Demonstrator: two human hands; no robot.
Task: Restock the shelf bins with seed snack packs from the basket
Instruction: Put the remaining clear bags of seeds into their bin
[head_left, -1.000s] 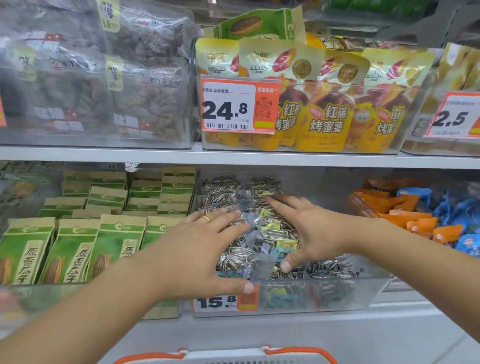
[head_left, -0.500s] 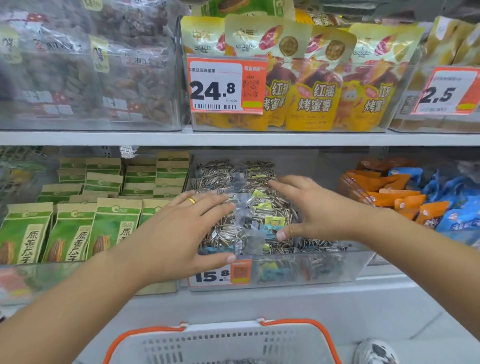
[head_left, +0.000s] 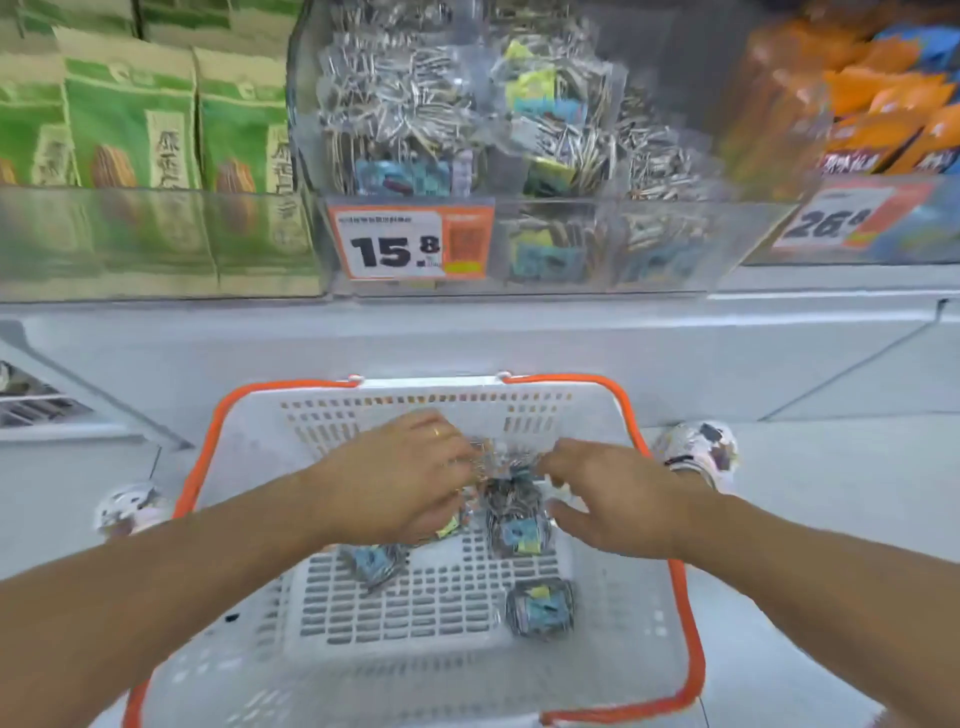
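Observation:
The white basket with orange handles sits on the floor below the shelf. Several clear seed snack packs lie in it: one in the middle, one on the left, one at the front right. My left hand is down in the basket, its fingers curled over a pack with a yellow label showing under the palm. My right hand reaches in beside it, with bent fingers at the middle pack's crinkled top and the thumb spread. The clear seed bin above holds many packs.
A bin of green seed bags stands left of the seed bin, and orange and blue snack packs fill the bin on the right. A 15.8 price tag hangs on the seed bin's front. My shoes flank the basket.
Both hands have left the seed bin on the shelf and dropped into the basket. My view has tilted down from the shelves to the basket and floor.

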